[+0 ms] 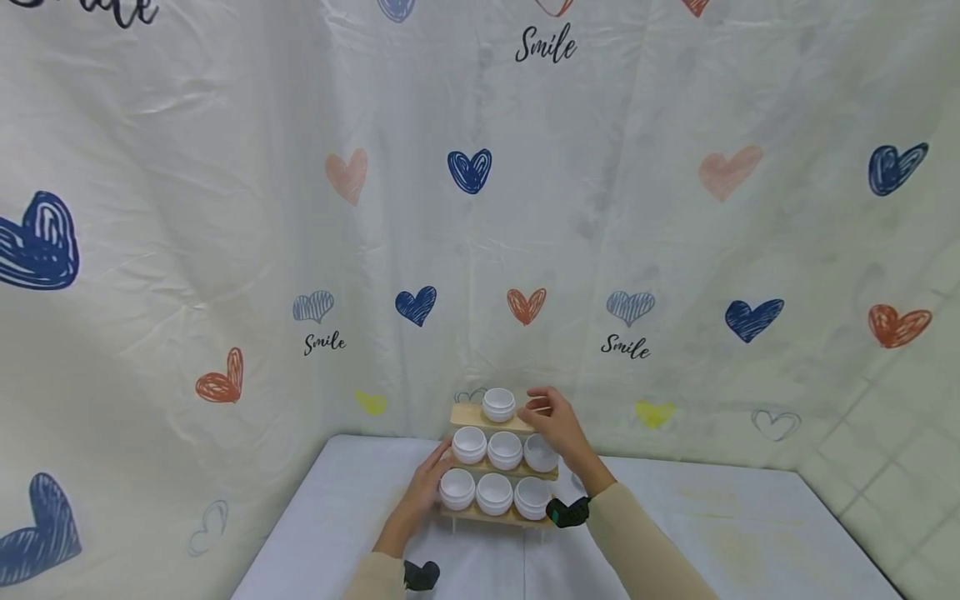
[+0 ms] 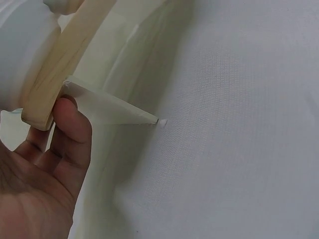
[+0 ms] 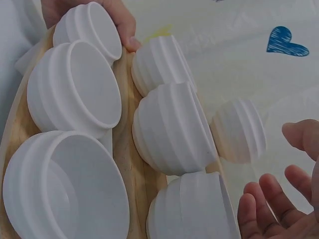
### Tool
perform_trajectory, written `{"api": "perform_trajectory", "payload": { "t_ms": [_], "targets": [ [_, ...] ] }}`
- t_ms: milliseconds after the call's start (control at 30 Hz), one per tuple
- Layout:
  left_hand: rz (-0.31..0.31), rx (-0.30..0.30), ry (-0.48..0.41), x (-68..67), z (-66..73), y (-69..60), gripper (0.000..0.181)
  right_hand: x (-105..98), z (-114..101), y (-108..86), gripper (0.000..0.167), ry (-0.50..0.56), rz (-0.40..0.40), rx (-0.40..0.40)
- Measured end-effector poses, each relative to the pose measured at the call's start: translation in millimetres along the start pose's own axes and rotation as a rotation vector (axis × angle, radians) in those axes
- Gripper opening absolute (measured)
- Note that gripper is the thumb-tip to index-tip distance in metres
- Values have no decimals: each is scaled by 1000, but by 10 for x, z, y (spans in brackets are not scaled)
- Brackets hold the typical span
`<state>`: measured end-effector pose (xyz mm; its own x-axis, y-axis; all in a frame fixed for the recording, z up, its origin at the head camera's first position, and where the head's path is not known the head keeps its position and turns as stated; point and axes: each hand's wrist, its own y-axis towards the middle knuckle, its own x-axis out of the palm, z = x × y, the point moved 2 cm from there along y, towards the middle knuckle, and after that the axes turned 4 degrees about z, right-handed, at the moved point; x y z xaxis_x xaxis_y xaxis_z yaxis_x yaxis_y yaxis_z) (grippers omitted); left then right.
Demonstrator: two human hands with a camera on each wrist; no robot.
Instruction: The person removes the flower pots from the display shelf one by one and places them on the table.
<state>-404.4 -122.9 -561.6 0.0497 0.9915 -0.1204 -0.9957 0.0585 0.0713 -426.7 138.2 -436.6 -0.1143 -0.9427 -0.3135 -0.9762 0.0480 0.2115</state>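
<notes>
A three-tier wooden stand [image 1: 468,414] with white bowls is in the middle of the head view. One white bowl [image 1: 498,403] sits on the top tier, with three on each lower tier. My left hand [image 1: 425,492] holds the stand's left side; in the left wrist view its fingers [image 2: 72,119] curl round the end of a wooden board [image 2: 70,55], near a clear support [image 2: 109,102]. My right hand [image 1: 555,423] is beside the top bowl, fingers loosely bent and apart. In the right wrist view a gap lies between the right hand [image 3: 284,199] and the top bowl [image 3: 240,130].
The stand rests on a table with a white cloth [image 1: 675,533]. Close behind it hangs a pale curtain [image 1: 540,225] printed with hearts and words. A tiled-pattern surface [image 1: 900,467] is at the right.
</notes>
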Motion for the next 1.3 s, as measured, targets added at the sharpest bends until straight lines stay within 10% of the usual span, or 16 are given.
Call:
{"api": "perform_trajectory", "payload": {
  "t_ms": [1300],
  "targets": [
    [-7,-5,-14,-12,-43,11,60,170,-91,271,72,-186,-211,42]
  ]
}}
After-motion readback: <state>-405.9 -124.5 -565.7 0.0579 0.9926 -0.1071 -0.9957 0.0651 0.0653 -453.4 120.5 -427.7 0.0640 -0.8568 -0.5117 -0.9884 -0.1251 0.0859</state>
